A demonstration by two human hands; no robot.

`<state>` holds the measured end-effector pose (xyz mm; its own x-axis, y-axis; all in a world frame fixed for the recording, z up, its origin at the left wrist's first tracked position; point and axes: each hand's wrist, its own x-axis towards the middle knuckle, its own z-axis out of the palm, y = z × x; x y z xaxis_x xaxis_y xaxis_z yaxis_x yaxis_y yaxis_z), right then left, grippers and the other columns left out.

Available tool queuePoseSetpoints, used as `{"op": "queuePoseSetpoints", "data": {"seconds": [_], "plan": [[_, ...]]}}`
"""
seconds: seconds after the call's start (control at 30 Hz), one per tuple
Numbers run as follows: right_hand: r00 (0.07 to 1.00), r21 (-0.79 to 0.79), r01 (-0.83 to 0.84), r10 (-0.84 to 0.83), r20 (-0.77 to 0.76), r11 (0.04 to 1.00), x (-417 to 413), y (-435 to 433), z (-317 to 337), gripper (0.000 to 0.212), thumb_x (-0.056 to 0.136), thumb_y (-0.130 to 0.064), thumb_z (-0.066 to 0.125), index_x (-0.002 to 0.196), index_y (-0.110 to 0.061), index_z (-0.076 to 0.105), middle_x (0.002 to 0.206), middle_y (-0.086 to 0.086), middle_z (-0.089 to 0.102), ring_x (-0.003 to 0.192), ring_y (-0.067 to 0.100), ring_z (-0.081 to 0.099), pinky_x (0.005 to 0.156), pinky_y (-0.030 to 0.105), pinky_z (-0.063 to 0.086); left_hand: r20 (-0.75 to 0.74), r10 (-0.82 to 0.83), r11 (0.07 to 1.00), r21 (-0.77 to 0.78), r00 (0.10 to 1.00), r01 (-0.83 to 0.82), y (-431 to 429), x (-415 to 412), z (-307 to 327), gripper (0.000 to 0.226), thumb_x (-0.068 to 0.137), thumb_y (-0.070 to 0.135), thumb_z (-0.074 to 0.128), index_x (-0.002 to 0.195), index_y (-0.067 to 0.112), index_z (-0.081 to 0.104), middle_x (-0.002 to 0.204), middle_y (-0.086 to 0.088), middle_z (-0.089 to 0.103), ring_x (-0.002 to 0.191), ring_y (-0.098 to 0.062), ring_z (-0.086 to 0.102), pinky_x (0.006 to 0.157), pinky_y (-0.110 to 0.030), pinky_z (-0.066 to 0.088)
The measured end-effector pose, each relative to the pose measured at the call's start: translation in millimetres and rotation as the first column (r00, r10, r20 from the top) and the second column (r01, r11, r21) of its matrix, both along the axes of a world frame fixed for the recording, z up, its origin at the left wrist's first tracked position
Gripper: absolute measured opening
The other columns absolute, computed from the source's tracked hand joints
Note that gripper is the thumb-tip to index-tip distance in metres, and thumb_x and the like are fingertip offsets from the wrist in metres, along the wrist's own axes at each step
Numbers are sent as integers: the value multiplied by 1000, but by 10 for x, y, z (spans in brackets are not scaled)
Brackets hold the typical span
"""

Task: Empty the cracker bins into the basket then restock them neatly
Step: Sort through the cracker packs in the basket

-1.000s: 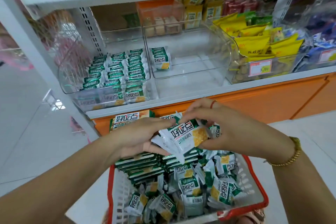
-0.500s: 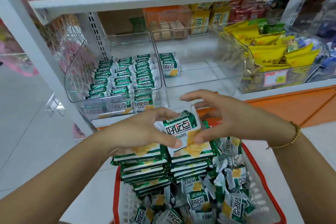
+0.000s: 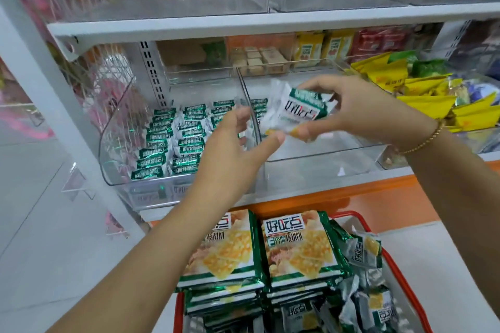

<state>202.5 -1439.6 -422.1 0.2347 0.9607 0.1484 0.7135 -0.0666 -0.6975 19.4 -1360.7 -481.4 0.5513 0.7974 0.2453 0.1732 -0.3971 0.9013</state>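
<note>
- cracker packets point(image 3: 297, 112) pinched in the fingers of the right hand point(image 3: 359, 113): thin crinkly plastic film, shiny, with white crimped ends
- middle bin point(image 3: 324, 153) right under those fingers: hard see-through plastic, smooth, glossy edges
- left bin point(image 3: 113, 143) past the fingertips of the left hand point(image 3: 232, 154): same clear plastic
- rows of packets point(image 3: 173, 140) in it: foil-shiny green
- big packs point(image 3: 300, 249) well below the fingers: glossy printed film, metallic green borders
- basket point(image 3: 349, 214) around them: smooth red plastic rim
- bracelet point(image 3: 424, 140) back from the right fingers: gold beads, looks like metal
- shelf point(image 3: 243, 24) above the fingers: white, smooth, fairly matt
</note>
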Motion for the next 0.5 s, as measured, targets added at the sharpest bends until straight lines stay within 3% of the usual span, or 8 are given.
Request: {"op": "queuePoseSetpoints", "data": {"seconds": [0.1,0.2,0.37,0.5], "plan": [[986,-27,162,-163,-38,986,329,345,-134,55,65,-19,87,112,-19,61,99,-6,68,69,0,64,55,8,46,-208,66,988,148,976,-35,98,45,-159,62,87,32,65,141,14,40,140,-1,48,126,-14,47,106,-31,38],[982,-197,188,-177,72,962,529,764,-447,62,63,-16,89,118,-13,59,111,5,66,77,11,64,62,18,54,-329,33,971,234,944,47,117,46,-272,57,91,24,60,142,13,38,137,-3,51,120,-15,51,100,-25,41],[938,-381,155,-15,345,911,475,1313,-849,79,68,-26,86,135,-10,48,142,9,46,125,26,47,95,27,40,-339,22,945,314,941,91,156,17,-314,54,91,21,57,142,16,40,131,-3,55,115,-15,53,97,-27,44],[945,-373,168,-42,324,912,461,1461,-995,77,65,-21,87,132,-13,50,138,11,46,122,28,48,94,24,39,-334,39,940,331,942,79,217,28,-330,54,92,24,56,143,19,40,132,2,54,115,-10,53,95,-21,41]]}}
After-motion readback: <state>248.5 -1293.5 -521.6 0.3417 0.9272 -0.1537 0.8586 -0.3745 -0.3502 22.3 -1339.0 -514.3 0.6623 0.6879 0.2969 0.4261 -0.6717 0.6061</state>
